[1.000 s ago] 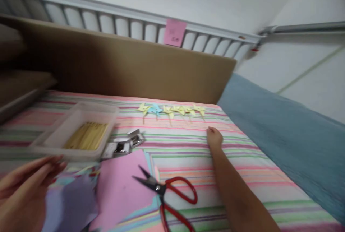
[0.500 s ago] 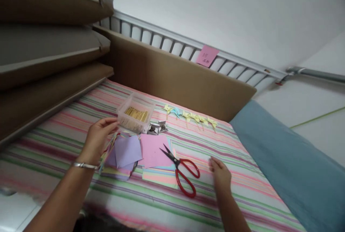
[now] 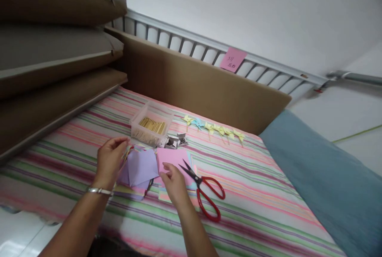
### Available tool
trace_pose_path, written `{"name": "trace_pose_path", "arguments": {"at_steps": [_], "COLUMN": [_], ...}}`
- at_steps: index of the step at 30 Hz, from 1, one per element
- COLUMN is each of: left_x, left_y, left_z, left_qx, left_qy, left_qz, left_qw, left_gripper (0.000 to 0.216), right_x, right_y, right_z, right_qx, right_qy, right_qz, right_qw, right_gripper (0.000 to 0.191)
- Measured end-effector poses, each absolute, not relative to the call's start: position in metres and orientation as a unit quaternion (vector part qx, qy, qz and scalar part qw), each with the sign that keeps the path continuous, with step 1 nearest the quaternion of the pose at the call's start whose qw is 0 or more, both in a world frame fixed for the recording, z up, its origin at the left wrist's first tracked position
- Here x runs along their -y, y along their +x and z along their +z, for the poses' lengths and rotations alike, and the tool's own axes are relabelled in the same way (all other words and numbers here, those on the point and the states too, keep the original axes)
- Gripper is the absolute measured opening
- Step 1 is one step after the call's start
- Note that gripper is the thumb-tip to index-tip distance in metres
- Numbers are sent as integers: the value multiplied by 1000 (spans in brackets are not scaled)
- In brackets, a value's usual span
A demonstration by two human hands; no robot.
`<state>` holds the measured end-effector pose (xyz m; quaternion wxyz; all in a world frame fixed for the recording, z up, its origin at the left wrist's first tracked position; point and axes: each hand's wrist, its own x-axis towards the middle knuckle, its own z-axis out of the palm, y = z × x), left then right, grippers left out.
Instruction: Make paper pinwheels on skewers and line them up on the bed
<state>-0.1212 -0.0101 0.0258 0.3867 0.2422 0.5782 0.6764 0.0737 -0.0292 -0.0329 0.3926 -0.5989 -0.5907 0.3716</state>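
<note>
My left hand, with a silver bracelet at the wrist, is just left of a stack of purple paper squares. Its fingers are loosely bent and a little apart, and I see nothing held in them. Over the pink paper squares is my right hand, thumb and fingers apart and empty, close to the right edge of the purple stack. Black-bladed scissors with red handles lie to its right, tips on the pink paper. Colourful paper strips stick out beside the left fingertips.
A clear plastic box of small wooden sticks stands behind the papers, next to small open boxes of dark bits. Several paper pinwheels lie in a row near a brown board. Stacked cushions rise at left.
My right hand has moved left, from beyond the scissors to the pink and purple papers. My left hand has shifted slightly beside the stack. The view has turned a little.
</note>
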Motion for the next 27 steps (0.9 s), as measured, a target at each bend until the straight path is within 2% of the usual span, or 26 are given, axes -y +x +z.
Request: {"name": "trace_pose_path", "arguments": {"at_steps": [6,10,15,21,27], "left_x": [-6,-12,-18,-20,-10], "left_y": [-116,-118,-117,-110,-90], "left_z": [26,16,11,11,5], "left_qx": [-548,-539,-514,-462,-453], "left_qy": [247,240,231,241,258], "left_qz": [699,689,681,662,568], "left_qw": [388,421,468,539,637], "left_gripper": [17,19,24,28,35], "right_x": [17,9,7,11,15], "right_y": [49,44,68,104,105], "right_z": [-51,-51,-27,5,10], "right_qx": [572,500,399,342,280], "right_qy": [-616,-613,-524,-472,-402], "right_qz": [385,432,582,639,689], "right_qw": [381,433,477,502,534], "right_gripper": [37,39,14,29,28]}}
